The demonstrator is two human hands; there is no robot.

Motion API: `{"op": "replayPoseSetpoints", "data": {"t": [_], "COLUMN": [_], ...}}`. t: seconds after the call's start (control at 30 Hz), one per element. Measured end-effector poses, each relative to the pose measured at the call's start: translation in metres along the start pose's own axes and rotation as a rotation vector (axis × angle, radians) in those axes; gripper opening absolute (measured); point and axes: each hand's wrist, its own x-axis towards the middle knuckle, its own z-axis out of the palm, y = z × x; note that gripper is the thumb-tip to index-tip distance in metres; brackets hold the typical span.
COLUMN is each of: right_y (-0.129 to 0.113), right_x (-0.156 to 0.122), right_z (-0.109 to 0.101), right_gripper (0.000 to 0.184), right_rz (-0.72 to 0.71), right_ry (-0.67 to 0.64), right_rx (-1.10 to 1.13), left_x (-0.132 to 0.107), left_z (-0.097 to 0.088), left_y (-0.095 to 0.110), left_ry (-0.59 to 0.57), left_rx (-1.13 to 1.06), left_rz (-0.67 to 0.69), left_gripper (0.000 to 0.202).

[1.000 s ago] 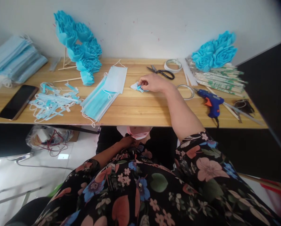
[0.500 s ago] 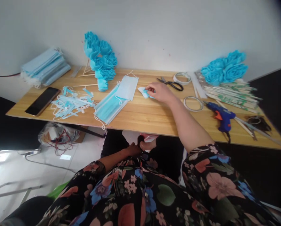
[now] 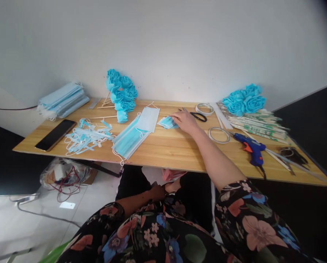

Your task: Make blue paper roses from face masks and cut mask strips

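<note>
My right hand (image 3: 184,121) lies on the wooden table (image 3: 166,149), its fingers resting on a small folded piece of blue mask fabric (image 3: 166,122). Black scissors (image 3: 197,115) lie just beyond that hand. My left hand (image 3: 159,190) is down below the table edge at my lap, fingers closed round something I cannot make out, next to a pink object (image 3: 172,174). A few blue face masks (image 3: 133,133) lie spread to the left of the fabric piece.
Blue fabric flowers on sticks (image 3: 121,94) stand at the back, more flowers (image 3: 244,101) at the right over wrapped chopsticks (image 3: 258,122). A blue glue gun (image 3: 251,148), tape rings (image 3: 219,134), cut mask strips (image 3: 85,136), a phone (image 3: 55,134) and a mask stack (image 3: 63,99) also lie there.
The view has pulled back and risen, showing more wall. My right hand has kept on the blue fabric piece, now pressing it flatter. My left hand stays at my lap.
</note>
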Motion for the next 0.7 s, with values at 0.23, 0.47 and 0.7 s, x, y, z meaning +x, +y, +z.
{"op": "replayPoseSetpoints", "data": {"t": [0.23,0.47,0.7], "right_y": [-0.005,-0.006,-0.005], "right_x": [0.0,-0.002,-0.003], "right_z": [-0.002,-0.002,0.003], "right_gripper": [0.031,0.03,0.032], "right_rz": [0.062,0.108,0.139], "right_ry": [-0.015,-0.065,-0.078], "right_rx": [-0.016,-0.016,-0.003], "left_x": [0.006,0.012,0.014], "left_z": [0.003,0.002,0.005], "left_y": [-0.006,-0.009,-0.011], "left_ry": [-0.061,-0.094,0.027], "left_rx": [0.186,0.252,0.136], "left_rz": [0.005,0.027,0.184], "left_gripper": [0.013,0.009,0.01]}}
